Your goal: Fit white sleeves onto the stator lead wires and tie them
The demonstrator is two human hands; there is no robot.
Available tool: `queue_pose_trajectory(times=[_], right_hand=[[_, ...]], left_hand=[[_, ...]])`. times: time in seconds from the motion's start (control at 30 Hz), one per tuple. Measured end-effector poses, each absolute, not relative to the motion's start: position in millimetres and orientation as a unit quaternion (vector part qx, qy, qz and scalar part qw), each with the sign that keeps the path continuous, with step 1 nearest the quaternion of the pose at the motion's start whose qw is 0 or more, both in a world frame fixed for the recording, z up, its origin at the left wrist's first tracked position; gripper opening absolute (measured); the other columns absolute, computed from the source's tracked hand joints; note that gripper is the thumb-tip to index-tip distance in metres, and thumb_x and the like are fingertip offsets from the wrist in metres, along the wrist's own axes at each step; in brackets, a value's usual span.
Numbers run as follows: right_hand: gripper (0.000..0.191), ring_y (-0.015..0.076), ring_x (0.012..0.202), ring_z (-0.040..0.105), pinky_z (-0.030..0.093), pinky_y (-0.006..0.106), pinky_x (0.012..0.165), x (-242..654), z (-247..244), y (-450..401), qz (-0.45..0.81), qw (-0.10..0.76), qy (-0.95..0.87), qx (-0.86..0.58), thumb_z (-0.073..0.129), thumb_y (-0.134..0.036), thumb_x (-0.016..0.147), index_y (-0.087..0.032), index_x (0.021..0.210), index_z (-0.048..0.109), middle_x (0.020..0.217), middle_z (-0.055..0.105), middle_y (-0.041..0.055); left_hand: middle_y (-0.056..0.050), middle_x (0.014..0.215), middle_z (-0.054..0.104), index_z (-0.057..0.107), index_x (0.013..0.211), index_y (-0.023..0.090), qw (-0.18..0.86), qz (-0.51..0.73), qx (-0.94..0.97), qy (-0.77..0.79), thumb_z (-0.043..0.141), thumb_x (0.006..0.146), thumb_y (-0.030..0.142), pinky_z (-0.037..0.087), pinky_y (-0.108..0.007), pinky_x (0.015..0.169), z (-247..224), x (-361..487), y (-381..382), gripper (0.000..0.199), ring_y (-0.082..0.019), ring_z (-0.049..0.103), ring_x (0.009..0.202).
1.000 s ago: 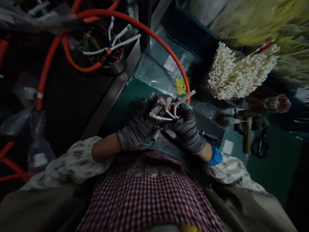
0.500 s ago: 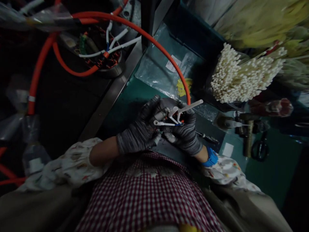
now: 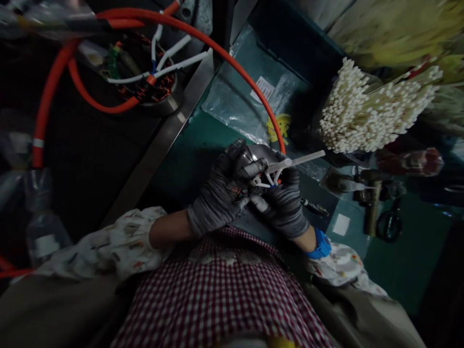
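Note:
A round metal part with copper windings (image 3: 258, 152) sits between my two gloved hands over the green work surface. My left hand (image 3: 221, 191) is wrapped round its left side, with fingers over the rim. Around the right side curls my right hand (image 3: 284, 200), below an orange cable (image 3: 266, 104) that reaches the part. White sleeved leads (image 3: 277, 174) stick out of the windings between the hands, and one pale tube (image 3: 308, 157) points right over my right fingers. The fingertips and windings are partly hidden and dim.
Another wound metal ring (image 3: 163, 99) with white leads lies upper left beyond a metal edge (image 3: 134, 188). A plastic bag (image 3: 232, 104) and yellow pieces (image 3: 278, 126) lie ahead. At right are a bundle of white-tipped sticks (image 3: 366, 116), black scissors (image 3: 389, 224) and a dark bin (image 3: 297, 38).
Both hands and the part sit slightly further right in view. My left fingers have moved over the leads, and the white tubes have shifted right, with one now pointing further right.

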State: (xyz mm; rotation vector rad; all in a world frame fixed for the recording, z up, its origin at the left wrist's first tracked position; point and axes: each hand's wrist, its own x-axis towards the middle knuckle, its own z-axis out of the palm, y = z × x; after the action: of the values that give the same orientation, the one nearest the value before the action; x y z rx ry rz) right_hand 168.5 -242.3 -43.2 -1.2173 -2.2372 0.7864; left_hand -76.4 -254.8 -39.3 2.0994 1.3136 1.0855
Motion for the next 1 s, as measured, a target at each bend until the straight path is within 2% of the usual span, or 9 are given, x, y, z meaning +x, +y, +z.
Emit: queue_pose_trajectory(times=[0.1, 0.27, 0.33, 0.43, 0.57, 0.7, 0.8, 0.9, 1.0], right_hand=[[0.044, 0.0423, 0.141, 0.068, 0.058, 0.07, 0.124, 166.8, -44.7, -241.1, 0.242, 0.293, -0.829, -0.411, 0.081, -0.034, 0.102, -0.042, 0.145, 0.078, 0.152, 0.066, 0.0083], [0.037, 0.0395, 0.142, 0.066, 0.06, 0.065, 0.121, 166.3, -53.8, -237.5, 0.186, 0.31, -0.85, -0.385, 0.078, -0.034, 0.103, -0.037, 0.139, 0.08, 0.154, 0.068, 0.0093], [0.038, 0.0393, 0.143, 0.065, 0.059, 0.065, 0.123, 167.0, -55.9, -238.0, 0.168, 0.307, -0.854, -0.385, 0.08, -0.035, 0.101, -0.037, 0.139, 0.08, 0.153, 0.068, 0.0086], [0.044, 0.0424, 0.148, 0.061, 0.055, 0.071, 0.125, 166.9, -57.2, -239.7, 0.17, 0.289, -0.854, -0.398, 0.083, -0.037, 0.099, -0.036, 0.143, 0.078, 0.155, 0.066, 0.0102], [0.039, 0.047, 0.155, 0.054, 0.041, 0.083, 0.131, 156.5, -61.9, -243.5, 0.173, 0.264, -0.849, -0.425, 0.077, -0.037, 0.104, -0.033, 0.143, 0.076, 0.156, 0.065, 0.0137], [0.047, 0.0505, 0.165, 0.041, 0.039, 0.08, 0.134, 136.8, -59.1, -251.6, 0.131, 0.304, -0.826, -0.456, 0.073, -0.038, 0.107, -0.024, 0.151, 0.069, 0.176, 0.042, 0.0201], [0.031, 0.0435, 0.166, 0.042, 0.045, 0.067, 0.135, 138.6, -41.5, -261.8, 0.12, 0.316, -0.822, -0.459, 0.079, -0.028, 0.103, -0.029, 0.134, 0.077, 0.181, 0.03, 0.0111], [0.016, 0.0364, 0.155, 0.056, 0.049, 0.062, 0.133, 171.0, -25.2, -272.2, 0.05, 0.353, -0.759, -0.546, 0.076, -0.03, 0.104, -0.031, 0.12, 0.078, 0.164, 0.047, 0.0098], [0.02, 0.0338, 0.128, 0.069, 0.057, 0.064, 0.119, 226.8, -27.2, -274.0, -0.062, 0.419, -0.595, -0.682, 0.072, -0.044, 0.101, -0.027, 0.112, 0.07, 0.124, 0.065, 0.0095]], left_hand=[[-0.008, 0.19, 0.029, 0.047, 0.17, 0.032, 0.205, 0.424, 0.751, 0.464, 0.06, 0.112, 0.032, 0.044, -0.062, 0.141, -42.4, -69.3, -254.3, 0.059, -0.04, 0.038, 0.173], [-0.007, 0.177, 0.051, 0.044, 0.175, 0.035, 0.188, 0.429, 0.769, 0.435, 0.058, 0.111, 0.03, 0.04, -0.067, 0.143, -42.8, -68.0, -252.9, 0.065, -0.038, 0.032, 0.177], [-0.006, 0.18, 0.049, 0.044, 0.175, 0.038, 0.194, 0.43, 0.758, 0.45, 0.06, 0.11, 0.028, 0.039, -0.064, 0.144, -42.0, -68.7, -253.7, 0.067, -0.036, 0.032, 0.177], [-0.01, 0.185, 0.038, 0.044, 0.174, 0.032, 0.192, 0.435, 0.752, 0.457, 0.063, 0.109, 0.028, 0.044, -0.062, 0.141, -40.6, -70.2, -254.7, 0.068, -0.039, 0.039, 0.173], [-0.015, 0.183, 0.039, 0.05, 0.168, 0.027, 0.198, 0.418, 0.756, 0.463, 0.066, 0.11, 0.031, 0.051, -0.062, 0.136, -37.0, -75.3, -253.3, 0.06, -0.041, 0.047, 0.168], [-0.014, 0.18, 0.046, 0.051, 0.168, 0.028, 0.231, 0.412, 0.748, 0.467, 0.074, 0.105, 0.027, 0.052, -0.064, 0.136, -33.9, -83.7, -248.7, 0.068, -0.043, 0.051, 0.165], [-0.011, 0.173, 0.056, 0.044, 0.174, 0.031, 0.235, 0.406, 0.76, 0.45, 0.077, 0.102, 0.026, 0.049, -0.066, 0.138, -34.7, -89.8, -244.6, 0.079, -0.041, 0.053, 0.163], [-0.009, 0.174, 0.055, 0.036, 0.179, 0.034, 0.207, 0.41, 0.765, 0.452, 0.078, 0.1, 0.028, 0.048, -0.066, 0.139, -38.0, -93.5, -243.6, 0.089, -0.04, 0.051, 0.165], [-0.008, 0.176, 0.052, 0.036, 0.179, 0.038, 0.179, 0.394, 0.757, 0.49, 0.082, 0.096, 0.031, 0.049, -0.068, 0.138, -40.5, -95.1, -245.3, 0.094, -0.041, 0.049, 0.167]])
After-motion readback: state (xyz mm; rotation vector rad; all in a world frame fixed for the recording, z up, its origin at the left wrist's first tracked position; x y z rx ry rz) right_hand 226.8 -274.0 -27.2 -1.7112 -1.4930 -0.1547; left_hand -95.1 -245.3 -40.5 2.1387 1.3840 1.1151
